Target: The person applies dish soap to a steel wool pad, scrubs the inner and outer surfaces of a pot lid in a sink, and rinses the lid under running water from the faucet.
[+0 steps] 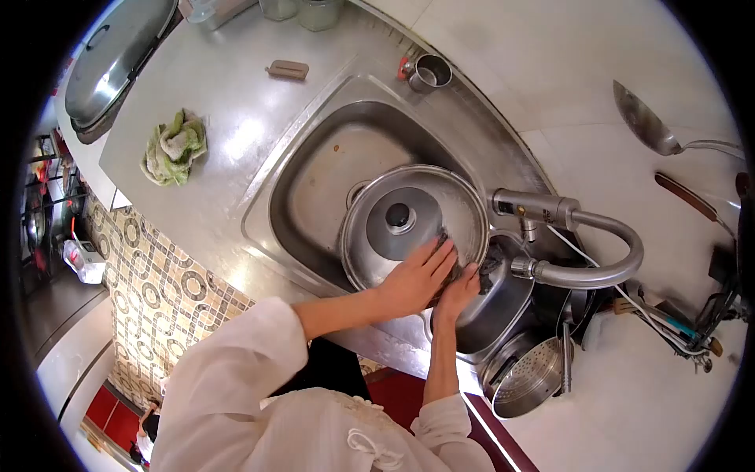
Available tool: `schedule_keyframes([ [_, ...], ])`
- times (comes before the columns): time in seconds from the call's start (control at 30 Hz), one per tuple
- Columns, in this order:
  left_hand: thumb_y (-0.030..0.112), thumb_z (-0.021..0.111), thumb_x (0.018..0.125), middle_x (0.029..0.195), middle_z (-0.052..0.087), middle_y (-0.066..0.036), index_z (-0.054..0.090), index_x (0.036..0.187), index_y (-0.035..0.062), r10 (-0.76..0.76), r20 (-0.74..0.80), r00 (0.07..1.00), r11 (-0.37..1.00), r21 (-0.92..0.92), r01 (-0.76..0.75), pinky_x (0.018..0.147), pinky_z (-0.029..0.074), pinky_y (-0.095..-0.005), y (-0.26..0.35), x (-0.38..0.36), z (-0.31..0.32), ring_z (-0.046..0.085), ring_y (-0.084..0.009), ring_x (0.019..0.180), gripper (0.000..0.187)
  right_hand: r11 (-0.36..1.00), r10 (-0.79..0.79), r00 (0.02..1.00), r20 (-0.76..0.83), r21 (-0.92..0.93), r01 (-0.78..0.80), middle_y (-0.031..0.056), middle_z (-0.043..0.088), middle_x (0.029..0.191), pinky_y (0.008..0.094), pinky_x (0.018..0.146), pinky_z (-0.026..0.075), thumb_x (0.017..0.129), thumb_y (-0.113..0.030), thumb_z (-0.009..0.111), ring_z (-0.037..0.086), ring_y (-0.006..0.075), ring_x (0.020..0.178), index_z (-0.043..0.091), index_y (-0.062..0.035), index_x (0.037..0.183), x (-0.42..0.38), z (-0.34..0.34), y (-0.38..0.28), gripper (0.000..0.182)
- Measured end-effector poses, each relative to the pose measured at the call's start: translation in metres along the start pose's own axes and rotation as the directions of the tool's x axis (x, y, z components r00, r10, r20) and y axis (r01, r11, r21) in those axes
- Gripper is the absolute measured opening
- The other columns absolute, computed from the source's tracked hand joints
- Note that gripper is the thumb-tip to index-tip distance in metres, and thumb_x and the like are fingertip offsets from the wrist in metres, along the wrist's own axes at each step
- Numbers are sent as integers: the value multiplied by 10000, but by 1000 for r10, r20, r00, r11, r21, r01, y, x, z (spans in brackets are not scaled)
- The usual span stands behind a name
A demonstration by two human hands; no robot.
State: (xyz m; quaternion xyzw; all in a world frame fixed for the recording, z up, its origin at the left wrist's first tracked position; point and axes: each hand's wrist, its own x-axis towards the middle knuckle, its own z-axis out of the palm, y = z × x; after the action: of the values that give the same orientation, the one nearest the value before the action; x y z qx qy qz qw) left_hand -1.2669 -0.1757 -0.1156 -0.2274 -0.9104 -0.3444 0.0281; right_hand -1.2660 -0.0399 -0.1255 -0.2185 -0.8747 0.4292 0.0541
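A round steel pot lid (366, 240) with a smoky centre panel and black knob lies tilted over the sink, knob up. My left hand (417, 274) presses on its near right part, fingers closed on a dark, crumpled scrubber (449, 264) that is mostly covered. Close beside it, my right hand (458, 297) is at the lid's near right rim, thumb side up; its fingers are partly hidden beneath. The lid covers part of the large sink basin (314, 169) and its drain.
A curved faucet (605, 275) reaches over the small basin (511, 303) at right. A steel cup (431, 72) stands at the back rim. A green-white cloth (174, 148) and brown slotted piece (288, 70) lie on the counter. A strainer (531, 381) sits near right; utensils hang beyond.
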Motion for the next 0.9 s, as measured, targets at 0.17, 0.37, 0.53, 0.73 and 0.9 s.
schedule_keyframes([
  [0.17, 107, 568, 818, 1376, 351, -237, 357, 1310, -34, -333, -175, 926, 872, -430, 232, 1051, 310, -443, -27, 12, -11, 380, -398, 1245, 553, 995, -89, 993, -79, 41, 92, 176, 636, 925, 360, 763, 453, 960, -287, 448, 577, 239, 829, 557, 108, 1053, -26, 7, -28, 420],
  [0.37, 110, 557, 827, 1379, 346, -234, 363, 1304, -23, -237, -112, 965, 916, -358, 183, 1020, 348, -450, -39, 8, -26, 393, -432, 1215, 532, 995, -7, 984, 177, 100, -11, 174, 606, 1034, 358, 813, 439, 897, -283, 568, 573, 252, 905, 552, 76, 1090, 18, 1, -29, 408],
  [0.53, 132, 570, 827, 1389, 332, -225, 355, 1318, -16, -169, -59, 984, 958, -245, 150, 1030, 342, -451, -54, -8, -16, 346, -433, 1252, 557, 974, 176, 830, 529, 30, -226, 137, 622, 959, 367, 758, 433, 875, -320, 588, 562, 208, 873, 577, 57, 1046, 127, 32, -27, 414],
  [0.73, 159, 618, 802, 1392, 303, -246, 348, 1301, -79, -202, -146, 968, 979, -13, 203, 1067, 292, -449, -53, 0, -17, 307, -409, 1285, 615, 977, -79, 913, 400, -151, 151, 161, 564, 654, 393, 597, 404, 923, -345, 499, 521, 252, 612, 602, 72, 867, 107, 59, -48, 434],
  [0.9, 183, 536, 849, 1298, 406, -316, 383, 1248, -134, -542, -420, 728, 833, -157, 530, 1040, 316, -459, -76, 54, -28, 398, -447, 1204, 532, 939, -290, 949, 120, -153, 307, 204, 517, 625, 391, 554, 391, 963, -289, 425, 457, 304, 549, 575, 84, 827, 35, 32, -63, 425],
])
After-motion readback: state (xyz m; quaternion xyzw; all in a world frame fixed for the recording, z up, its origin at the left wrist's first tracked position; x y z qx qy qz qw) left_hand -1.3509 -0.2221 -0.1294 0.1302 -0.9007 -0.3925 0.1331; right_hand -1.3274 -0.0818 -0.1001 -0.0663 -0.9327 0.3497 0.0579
